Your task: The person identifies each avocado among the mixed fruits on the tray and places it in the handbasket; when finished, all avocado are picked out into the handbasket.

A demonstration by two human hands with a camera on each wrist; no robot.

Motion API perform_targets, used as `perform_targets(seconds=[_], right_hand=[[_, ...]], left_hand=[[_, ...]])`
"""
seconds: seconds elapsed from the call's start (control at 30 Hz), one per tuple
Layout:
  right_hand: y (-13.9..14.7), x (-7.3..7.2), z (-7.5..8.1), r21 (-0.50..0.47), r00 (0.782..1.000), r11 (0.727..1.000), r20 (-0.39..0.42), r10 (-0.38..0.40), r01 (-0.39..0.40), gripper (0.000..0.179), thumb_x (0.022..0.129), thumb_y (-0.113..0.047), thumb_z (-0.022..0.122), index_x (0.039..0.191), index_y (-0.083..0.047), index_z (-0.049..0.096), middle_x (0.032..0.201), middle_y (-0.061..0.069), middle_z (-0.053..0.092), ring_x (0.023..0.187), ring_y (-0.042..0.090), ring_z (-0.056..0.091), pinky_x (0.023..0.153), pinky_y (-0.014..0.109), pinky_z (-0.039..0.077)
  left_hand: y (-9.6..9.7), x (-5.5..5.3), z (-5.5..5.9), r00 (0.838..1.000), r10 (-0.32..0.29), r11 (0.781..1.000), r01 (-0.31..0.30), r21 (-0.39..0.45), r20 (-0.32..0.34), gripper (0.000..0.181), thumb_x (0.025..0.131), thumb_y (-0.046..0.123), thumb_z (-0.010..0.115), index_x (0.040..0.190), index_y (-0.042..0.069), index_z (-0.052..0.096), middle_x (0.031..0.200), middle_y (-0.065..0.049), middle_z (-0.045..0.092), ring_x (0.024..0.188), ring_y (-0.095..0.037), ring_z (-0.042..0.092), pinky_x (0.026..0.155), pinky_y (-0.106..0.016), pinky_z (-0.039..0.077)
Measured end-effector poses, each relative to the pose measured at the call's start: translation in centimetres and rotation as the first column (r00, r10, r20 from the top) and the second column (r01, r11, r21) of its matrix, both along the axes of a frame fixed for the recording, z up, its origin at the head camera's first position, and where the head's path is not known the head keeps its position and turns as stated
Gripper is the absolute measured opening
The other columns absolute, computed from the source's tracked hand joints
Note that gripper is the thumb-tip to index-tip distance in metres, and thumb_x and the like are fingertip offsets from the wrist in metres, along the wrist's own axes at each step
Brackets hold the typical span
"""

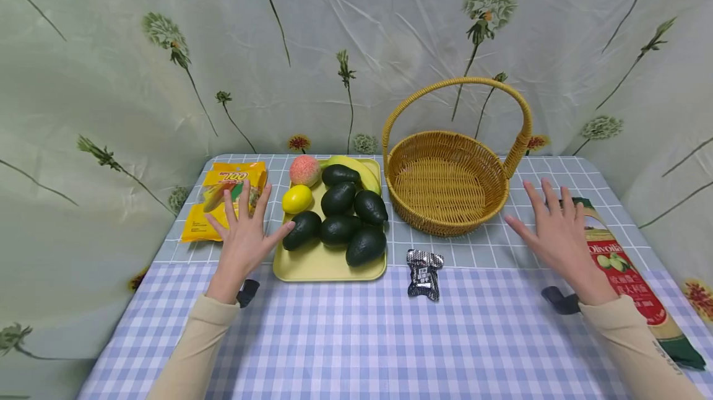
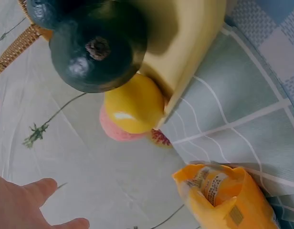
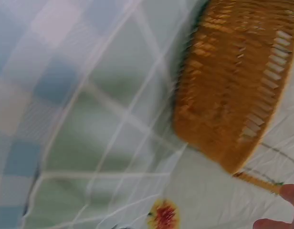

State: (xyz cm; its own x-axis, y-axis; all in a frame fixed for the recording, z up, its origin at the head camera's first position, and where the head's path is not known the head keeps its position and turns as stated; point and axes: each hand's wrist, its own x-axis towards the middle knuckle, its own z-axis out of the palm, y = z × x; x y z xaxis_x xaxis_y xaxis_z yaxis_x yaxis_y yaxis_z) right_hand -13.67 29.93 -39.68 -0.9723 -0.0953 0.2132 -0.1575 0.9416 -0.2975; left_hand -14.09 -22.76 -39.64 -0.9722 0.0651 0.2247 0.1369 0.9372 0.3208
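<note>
My left hand (image 1: 244, 242) hovers with spread fingers between a yellow snack bag (image 1: 228, 202) and a pale yellow tray (image 1: 328, 270); it holds nothing. On the tray lie several dark avocados (image 1: 366, 246), a lemon (image 1: 298, 199), a peach (image 1: 304, 170) and a banana (image 1: 364, 174). The left wrist view shows an avocado (image 2: 97, 47) and the lemon (image 2: 135, 105) up close. Over on the right, my right hand (image 1: 559, 239) is spread in the air, holding nothing, between an empty wicker basket (image 1: 445, 223) and a red and green Olivoilà pasta bag (image 1: 626, 279).
A small black-and-silver wrapped packet (image 1: 424, 275) lies in front of the basket. The basket's tall arched handle (image 1: 462, 81) rises above it. A checked tablecloth (image 1: 356, 338) covers the table, and a floral curtain (image 1: 356, 28) hangs behind.
</note>
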Motion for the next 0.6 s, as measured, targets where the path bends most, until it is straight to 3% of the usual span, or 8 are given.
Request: perform_targets(seconds=[0.13,0.27,0.37,0.4,0.53,0.6], right_hand=[[-1.5,-0.1,1.2,-0.129,0.99,0.984,-0.083,0.112,-0.122,0.077,0.095,-0.045,0.054,0.153,-0.008,0.019,0.151,0.029,0.018,0.137,0.051,0.011,0.105,0.068,0.009],[-4.3,-0.1,2.3,-0.306,0.966,0.92,-0.149,0.209,-0.246,0.072,0.094,-0.033,0.062,0.151,-0.008,0.026,0.149,0.025,0.028,0.133,0.047,0.027,0.103,0.066,0.023],[-6.7,0.1,2.5,-0.448,0.947,0.835,-0.156,0.279,-0.32,0.066,0.093,-0.018,0.064,0.149,-0.008,0.031,0.148,0.019,0.035,0.127,0.042,0.038,0.1,0.056,0.036],[-7.5,0.1,2.5,-0.502,0.939,0.794,-0.149,0.311,-0.342,0.065,0.092,-0.012,0.063,0.149,-0.007,0.032,0.147,0.018,0.036,0.125,0.041,0.041,0.099,0.05,0.04],[-10.5,0.1,2.2,-0.693,0.888,0.624,-0.052,0.457,-0.361,0.06,0.094,-0.004,0.058,0.148,-0.006,0.032,0.148,0.017,0.035,0.123,0.04,0.045,0.097,0.031,0.045],[-11.7,0.1,2.0,-0.752,0.852,0.564,0.008,0.524,-0.34,0.059,0.095,-0.006,0.057,0.148,-0.007,0.031,0.147,0.019,0.035,0.122,0.042,0.045,0.096,0.033,0.045]], left_hand=[[0.1,0.3,0.2,1.0,-0.017,0.999,0.017,0.04,-0.007,0.09,0.086,0.066,0.052,0.155,0.022,0.016,0.159,-0.011,-0.007,0.14,-0.044,-0.014,0.098,-0.074,-0.008],[0.1,0.8,0.4,0.997,-0.077,0.983,0.073,0.168,0.016,0.09,0.087,0.058,0.059,0.156,0.025,0.011,0.16,-0.008,-0.006,0.141,-0.044,-0.004,0.104,-0.071,0.004],[-0.1,1.1,0.3,0.989,-0.138,0.943,0.115,0.313,0.05,0.092,0.086,0.045,0.068,0.155,0.027,0.01,0.16,-0.009,0.0,0.142,-0.04,0.004,0.104,-0.07,0.013],[-0.2,1.2,0.1,0.985,-0.16,0.923,0.125,0.365,0.067,0.093,0.086,0.04,0.071,0.155,0.026,0.011,0.16,-0.009,0.003,0.142,-0.04,0.007,0.104,-0.068,0.016],[-0.8,1.5,-0.9,0.957,-0.236,0.822,0.105,0.559,0.168,0.095,0.084,0.022,0.075,0.155,0.021,0.012,0.158,-0.012,0.011,0.141,-0.038,0.015,0.109,-0.059,0.019],[-1.2,1.8,-1.6,0.935,-0.283,0.766,0.088,0.636,0.212,0.095,0.085,0.018,0.075,0.155,0.018,0.011,0.158,-0.012,0.01,0.141,-0.038,0.016,0.11,-0.055,0.019]])
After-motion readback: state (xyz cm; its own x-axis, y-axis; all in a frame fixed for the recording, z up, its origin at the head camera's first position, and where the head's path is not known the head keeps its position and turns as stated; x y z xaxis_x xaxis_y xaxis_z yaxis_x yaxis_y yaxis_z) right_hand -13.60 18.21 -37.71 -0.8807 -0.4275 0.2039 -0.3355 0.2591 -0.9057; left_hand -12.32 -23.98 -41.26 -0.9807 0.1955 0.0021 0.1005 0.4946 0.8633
